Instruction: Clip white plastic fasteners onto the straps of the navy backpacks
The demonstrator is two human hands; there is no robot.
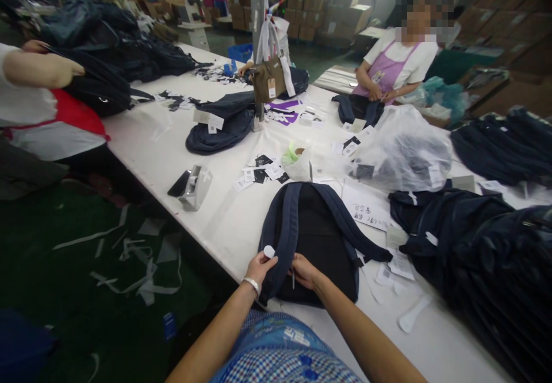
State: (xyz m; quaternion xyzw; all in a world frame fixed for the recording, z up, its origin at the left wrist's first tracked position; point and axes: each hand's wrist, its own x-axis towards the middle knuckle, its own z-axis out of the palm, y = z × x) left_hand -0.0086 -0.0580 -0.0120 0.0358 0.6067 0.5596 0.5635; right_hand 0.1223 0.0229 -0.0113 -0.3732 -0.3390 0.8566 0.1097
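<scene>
A long white table [172, 141] fills the view. On its right side lies a pile [487, 256] of dark bags, and beyond it a clear plastic bag [401, 147]. A navy backpack [319, 228] lies flat at the near edge, back panel up, straps toward the wearer. Loose tags [263, 170] are scattered just beyond it. Across the table a person [397, 64] in a purple apron handles another bag.

Both hands meet at the lower end of the backpack's left-lying strap [287, 222]. The left hand [260, 266], a bracelet [251, 284] on its wrist, pinches a small white disc [269, 251] between thumb and fingertips, right against the strap's outer edge. The right hand [304, 271] has its fingers curled around the strap's base, on the inner side.

The step in hand looks like work on that strap end, with the disc brought to it. A further move here calls for the right hand to keep the strap steady while the left sets the disc exactly.
</scene>
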